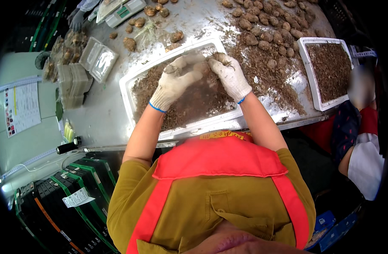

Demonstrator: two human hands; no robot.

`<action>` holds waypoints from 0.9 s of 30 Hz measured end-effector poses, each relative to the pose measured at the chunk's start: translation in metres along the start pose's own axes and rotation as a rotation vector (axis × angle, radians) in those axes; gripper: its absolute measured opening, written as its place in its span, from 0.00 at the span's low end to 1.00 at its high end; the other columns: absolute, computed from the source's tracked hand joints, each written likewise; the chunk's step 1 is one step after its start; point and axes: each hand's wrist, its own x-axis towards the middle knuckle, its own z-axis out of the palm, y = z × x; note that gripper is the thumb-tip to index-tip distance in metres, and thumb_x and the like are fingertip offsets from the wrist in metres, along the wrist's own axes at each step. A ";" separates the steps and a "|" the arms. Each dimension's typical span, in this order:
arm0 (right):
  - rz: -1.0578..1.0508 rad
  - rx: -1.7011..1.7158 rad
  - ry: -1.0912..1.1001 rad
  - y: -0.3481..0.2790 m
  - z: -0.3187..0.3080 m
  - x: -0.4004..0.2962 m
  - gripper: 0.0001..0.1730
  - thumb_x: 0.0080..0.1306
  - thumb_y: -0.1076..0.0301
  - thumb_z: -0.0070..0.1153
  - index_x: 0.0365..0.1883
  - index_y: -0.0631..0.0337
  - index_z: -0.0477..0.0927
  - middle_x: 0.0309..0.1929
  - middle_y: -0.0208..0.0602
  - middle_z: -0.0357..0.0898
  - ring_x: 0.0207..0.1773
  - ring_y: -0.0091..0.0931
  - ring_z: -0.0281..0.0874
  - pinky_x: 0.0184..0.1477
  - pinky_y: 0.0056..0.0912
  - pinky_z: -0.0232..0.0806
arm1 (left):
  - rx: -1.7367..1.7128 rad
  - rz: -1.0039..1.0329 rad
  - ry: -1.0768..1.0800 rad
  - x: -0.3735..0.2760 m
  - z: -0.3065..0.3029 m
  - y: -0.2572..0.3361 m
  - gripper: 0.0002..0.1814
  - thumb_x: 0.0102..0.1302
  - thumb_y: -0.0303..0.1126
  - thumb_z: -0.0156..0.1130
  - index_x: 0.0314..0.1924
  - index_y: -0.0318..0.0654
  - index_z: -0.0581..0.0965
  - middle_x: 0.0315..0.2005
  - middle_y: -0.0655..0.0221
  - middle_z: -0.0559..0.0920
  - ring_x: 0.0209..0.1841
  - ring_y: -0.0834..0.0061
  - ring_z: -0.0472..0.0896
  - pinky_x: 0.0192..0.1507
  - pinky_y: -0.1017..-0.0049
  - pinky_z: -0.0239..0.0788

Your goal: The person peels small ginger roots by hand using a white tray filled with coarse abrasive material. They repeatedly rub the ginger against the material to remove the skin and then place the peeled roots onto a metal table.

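Note:
Both my hands wear white knit gloves with blue cuffs, dirty on the fingers. They meet above a white foam tray (pixel 127 98) lined with brown fibrous scraps. My left hand (pixel 178 77) curls its fingers and thumb about a brown tuber (pixel 200 67), which is blurred. Close beside it, my right hand (pixel 227 74) bends its fingers inward, with brown fibres on them. Whether the right fingers grip anything is hidden. Dust or motion hazes the space below the hands.
Many brown tubers (pixel 267 36) and loose scraps lie beyond the tray to the right. Another scrap-filled foam tray (pixel 303 60) stands at the right, near another person. Clear plastic boxes (pixel 73 84), a weighing scale (pixel 125 14) and a person's gloved hand (pixel 77 21) are at the left.

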 end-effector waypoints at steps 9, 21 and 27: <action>-0.132 -0.811 -0.130 0.008 0.007 -0.011 0.16 0.73 0.64 0.47 0.47 0.68 0.79 0.38 0.46 0.86 0.36 0.31 0.83 0.44 0.33 0.77 | -0.578 -0.021 -0.175 -0.010 0.000 -0.020 0.30 0.64 0.31 0.68 0.65 0.38 0.71 0.58 0.66 0.76 0.58 0.70 0.77 0.55 0.64 0.77; -0.342 -0.421 0.062 -0.031 0.011 -0.037 0.19 0.65 0.62 0.63 0.51 0.63 0.85 0.45 0.47 0.88 0.45 0.35 0.88 0.48 0.33 0.77 | -0.243 0.025 0.070 -0.011 0.001 -0.009 0.27 0.62 0.29 0.68 0.61 0.35 0.74 0.52 0.64 0.81 0.55 0.72 0.79 0.58 0.68 0.74; -0.353 -0.461 0.106 -0.026 0.011 -0.038 0.14 0.65 0.67 0.58 0.45 0.64 0.86 0.41 0.47 0.87 0.42 0.38 0.87 0.47 0.34 0.77 | -0.024 0.066 0.097 -0.024 0.009 0.002 0.27 0.58 0.29 0.71 0.58 0.33 0.78 0.51 0.64 0.82 0.53 0.75 0.78 0.57 0.73 0.72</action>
